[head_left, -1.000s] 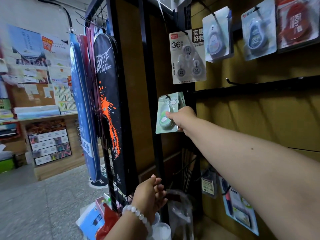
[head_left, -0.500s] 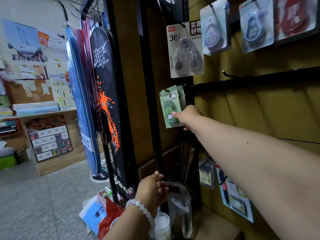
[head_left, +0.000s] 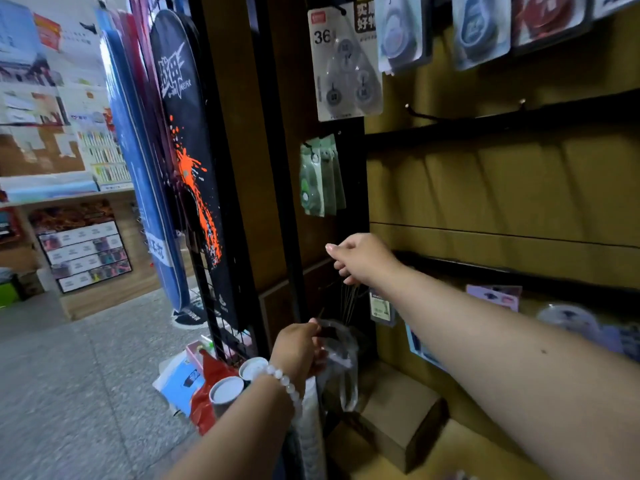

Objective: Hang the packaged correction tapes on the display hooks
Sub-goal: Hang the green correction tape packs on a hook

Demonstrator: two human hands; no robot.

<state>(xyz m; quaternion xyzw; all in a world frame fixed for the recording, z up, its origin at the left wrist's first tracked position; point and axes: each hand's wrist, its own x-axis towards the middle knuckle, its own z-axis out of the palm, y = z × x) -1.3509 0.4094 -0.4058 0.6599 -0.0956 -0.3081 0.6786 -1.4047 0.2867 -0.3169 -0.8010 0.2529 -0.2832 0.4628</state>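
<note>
Display wall point(head_left: 502, 174) of brown panelling fills the right side of the head view, crossed by black horizontal rails point(head_left: 485, 123). Left of it stands a black upright frame point(head_left: 273, 168), and beside that hangs a black racket cover point(head_left: 187, 133) with an orange splash print, next to a blue cover point(head_left: 138, 188). Grey tiled floor point(head_left: 86, 375) extends to the lower left. Right arm reaches forward across the lower right of the view; right hand point(head_left: 363, 259) sits below the green packs, apart from them, with fingers loosely curled and nothing visible in it. Left hand point(head_left: 299, 349), wearing a white bead bracelet point(head_left: 287, 382), is lower and nearer the frame; its fingers grip the top edge of a clear plastic bag point(head_left: 341, 362). Green packaged correction tapes point(head_left: 320, 176) hang in a small stack on a hook point(head_left: 313, 145) at the wall's left edge, just right of the black frame. Above them hangs a white three-piece pack point(head_left: 346, 64) marked 36, with further blister packs point(head_left: 481, 29) along the top row. An empty hook point(head_left: 420, 114) projects from the upper rail. Two white paper cups point(head_left: 239, 381) stand on the floor near the left wrist.
</note>
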